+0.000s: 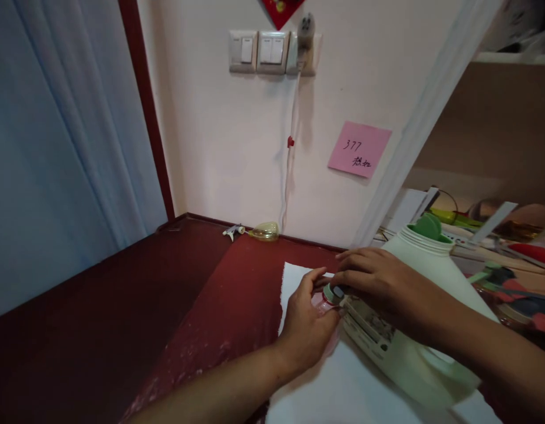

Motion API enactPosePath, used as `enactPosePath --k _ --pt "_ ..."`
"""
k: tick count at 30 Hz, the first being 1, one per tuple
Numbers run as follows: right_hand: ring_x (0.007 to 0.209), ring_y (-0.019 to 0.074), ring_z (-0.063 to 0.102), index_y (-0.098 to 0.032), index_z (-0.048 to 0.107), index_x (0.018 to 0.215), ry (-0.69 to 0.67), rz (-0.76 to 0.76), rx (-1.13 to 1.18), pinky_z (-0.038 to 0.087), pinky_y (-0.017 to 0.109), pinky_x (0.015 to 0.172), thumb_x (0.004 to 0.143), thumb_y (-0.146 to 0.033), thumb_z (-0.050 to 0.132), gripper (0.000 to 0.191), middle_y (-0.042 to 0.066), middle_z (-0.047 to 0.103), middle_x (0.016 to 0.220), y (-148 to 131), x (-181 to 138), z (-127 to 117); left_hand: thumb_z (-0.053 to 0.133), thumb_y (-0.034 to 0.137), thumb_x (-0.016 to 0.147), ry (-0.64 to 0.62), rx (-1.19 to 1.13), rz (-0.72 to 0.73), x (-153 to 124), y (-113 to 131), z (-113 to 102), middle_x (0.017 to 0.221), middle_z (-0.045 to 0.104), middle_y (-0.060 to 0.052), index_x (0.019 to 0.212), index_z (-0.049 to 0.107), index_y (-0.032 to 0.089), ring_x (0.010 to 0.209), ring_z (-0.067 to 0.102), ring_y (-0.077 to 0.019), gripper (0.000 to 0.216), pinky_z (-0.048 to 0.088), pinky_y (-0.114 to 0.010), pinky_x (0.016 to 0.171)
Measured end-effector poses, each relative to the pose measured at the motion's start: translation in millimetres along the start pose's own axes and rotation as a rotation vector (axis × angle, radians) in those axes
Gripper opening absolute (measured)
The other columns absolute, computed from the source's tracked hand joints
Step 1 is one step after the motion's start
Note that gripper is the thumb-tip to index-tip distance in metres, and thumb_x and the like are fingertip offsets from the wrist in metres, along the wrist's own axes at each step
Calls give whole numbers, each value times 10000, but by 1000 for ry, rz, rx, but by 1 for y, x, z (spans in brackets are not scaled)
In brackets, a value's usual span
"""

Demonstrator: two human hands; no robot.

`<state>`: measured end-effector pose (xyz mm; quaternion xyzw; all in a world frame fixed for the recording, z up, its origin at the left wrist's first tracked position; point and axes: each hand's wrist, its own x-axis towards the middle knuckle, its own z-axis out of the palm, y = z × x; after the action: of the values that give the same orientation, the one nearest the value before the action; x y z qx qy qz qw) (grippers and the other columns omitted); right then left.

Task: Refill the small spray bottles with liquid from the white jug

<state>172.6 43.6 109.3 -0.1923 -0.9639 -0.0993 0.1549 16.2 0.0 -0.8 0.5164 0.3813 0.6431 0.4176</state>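
Note:
My left hand [305, 321] is wrapped round a small clear, pinkish bottle [329, 344] standing on a white cloth. Over the bottle's top, the fingers of my right hand [365, 274] are bent round its green cap [332, 293]; part of the cap is hidden by them. Beside the bottle, under my right forearm, is a big pale green jug [413, 265] with a printed label. A darker green piece [426, 227] shows at the jug's mouth. The white cloth [294, 288] lies beneath both.
A yellowish spray bottle [266, 231] lies on its side against the wall, its trigger head [234, 231] at the left. The red tabletop [219, 318] extends leftward. Cluttered shelves [511, 247] stand at right; a cord [290, 171] hangs from the socket. A curtain [69, 129] is at left.

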Motion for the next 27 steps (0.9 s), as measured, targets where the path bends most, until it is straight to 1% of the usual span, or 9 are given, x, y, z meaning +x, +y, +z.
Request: enactPosePath --k 3,7,10,12,15,19,22,24,27 --pt "842 238 638 -278 690 1198 -77 33 45 497 410 746 959 -123 511 337 89 692 940 0 10 -6 702 80 731 4 -15 16 -1 0 0 1265 643 -98 1258 549 218 1195 591 -252 566 455 -417 1043" --pt "741 187 615 -314 682 1220 -123 77 147 470 318 647 955 -108 483 391 54 651 887 0 14 -8 691 78 746 -11 -10 48 -1 0 0 1251 656 -87 1245 564 222 1184 595 -247 534 457 -407 1042" --pt "719 177 613 -353 642 1271 -184 134 152 473 311 640 965 -149 486 399 45 621 908 -4 12 -5 676 56 738 -9 14 42 -1 -2 -1 1257 651 -74 1252 559 228 1192 588 -237 555 452 -390 1042" --pt "699 177 603 -351 634 1280 -212 163 147 473 314 630 965 -161 488 396 45 602 902 -7 11 -4 677 61 739 -7 31 40 -2 -4 -2 1262 645 -71 1257 555 228 1192 585 -235 558 451 -386 1040" --pt "681 177 590 -341 653 1257 -203 190 149 462 309 614 951 -146 495 396 40 586 869 -9 11 -3 681 63 738 -10 40 41 -3 -4 -2 1259 643 -69 1260 549 224 1189 584 -232 562 450 -387 1041" --pt "732 178 611 -349 687 1211 -187 208 195 471 307 655 924 -101 517 416 40 611 887 -8 14 -3 670 62 752 -14 14 38 -3 0 -1 1256 642 -84 1246 552 209 1189 584 -234 529 453 -396 1041" --pt "745 177 616 -331 712 1164 -171 218 219 475 303 667 930 -120 534 362 42 629 892 -7 16 -4 692 64 740 -22 -44 18 -1 2 -1 1231 648 -89 1210 561 203 1172 593 -237 508 464 -396 1023" --pt "739 173 617 -335 711 1168 -177 219 213 472 300 660 942 -139 530 350 41 633 890 -7 16 -6 738 99 731 -22 -60 13 0 2 -1 1185 660 -82 1171 579 199 1135 606 -238 478 474 -388 996" --pt "727 173 630 -355 696 1204 -200 222 171 456 298 639 934 -135 543 380 32 645 885 -8 16 -9 776 158 737 -19 -24 20 0 1 -2 1113 674 -69 1124 609 194 1060 621 -232 423 483 -375 945"
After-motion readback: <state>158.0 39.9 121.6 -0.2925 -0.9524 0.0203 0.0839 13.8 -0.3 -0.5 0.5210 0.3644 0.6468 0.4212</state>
